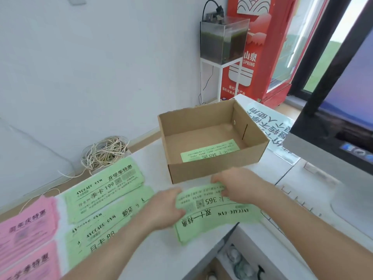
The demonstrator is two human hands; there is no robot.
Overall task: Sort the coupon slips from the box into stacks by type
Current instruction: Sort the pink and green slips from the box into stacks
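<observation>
Your left hand (164,207) and right hand (235,183) gripped the green slips (212,217) at 6 o'clock of the box (212,170).

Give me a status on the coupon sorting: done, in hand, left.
Done: two green stacks and and pink stacks lie sorted at the left of the desk. In hand: the left hand and right hand hold a green 365 slip pile in front of the box. Left: one green slip lies in the box.

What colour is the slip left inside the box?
Light green slip with black print, in the head view.
</observation>
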